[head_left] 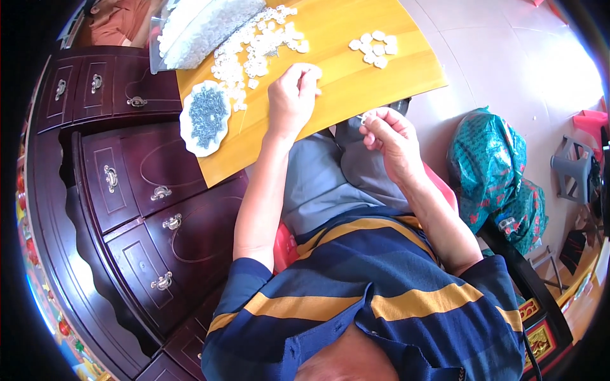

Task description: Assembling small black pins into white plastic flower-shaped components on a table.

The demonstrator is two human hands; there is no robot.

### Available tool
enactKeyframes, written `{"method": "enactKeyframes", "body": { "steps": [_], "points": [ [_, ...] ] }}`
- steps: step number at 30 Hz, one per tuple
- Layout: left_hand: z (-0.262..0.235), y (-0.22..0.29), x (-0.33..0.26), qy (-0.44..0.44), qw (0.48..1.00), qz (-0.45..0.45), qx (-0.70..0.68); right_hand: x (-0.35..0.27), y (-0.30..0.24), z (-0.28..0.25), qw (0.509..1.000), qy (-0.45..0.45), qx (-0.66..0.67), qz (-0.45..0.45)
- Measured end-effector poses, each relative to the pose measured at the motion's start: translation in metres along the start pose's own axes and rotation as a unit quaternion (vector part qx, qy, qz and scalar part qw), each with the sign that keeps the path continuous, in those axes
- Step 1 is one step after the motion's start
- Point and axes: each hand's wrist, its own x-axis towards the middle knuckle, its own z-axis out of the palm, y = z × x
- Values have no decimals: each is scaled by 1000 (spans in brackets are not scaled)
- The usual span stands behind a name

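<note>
Piece (363,119) leftward from right fingers (386,115), axis unclear

No lettering is legible; the large teal plastic bag (486,155) on the tiled floor (470,54) bears red printed marks too small to make out; the smaller teal plastic bag (528,213) just beside it shows red marks and a pale patch, likewise unreadable.

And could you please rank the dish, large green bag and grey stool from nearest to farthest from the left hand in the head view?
1. Dish: on the table, left of the left hand.
2. Large green bag: to the right.
3. Grey stool: farther right.
</note>
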Motion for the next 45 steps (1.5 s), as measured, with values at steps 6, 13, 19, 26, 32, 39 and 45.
{"method": "enactKeyframes", "body": {
  "steps": [6,13,19,26,32,39,45],
  "points": [
    [2,26,-44,-45,968,-127,-210,-1,-2,2,1000,12,2,12],
    [10,31,-73,-126,949,-149,-248,0,2,1,1000,3,21,-2],
    [13,31,-74,-100,966,-132,-197,-1,2,2,1000,-3,-19,-2],
    [17,37,-72,-84,964,-129,-216,-6,0,5,998,-9,-67,-14],
    [14,31,-69,-93,963,-97,-233,-4,4,4,996,-22,-71,-43],
    [11,34,-65,-46,957,-90,-272,-4,1,5,991,-7,-123,-50],
    [1,23,-60,-99,967,-67,-224,-5,1,5,982,-19,-181,-56]
  ]
}}
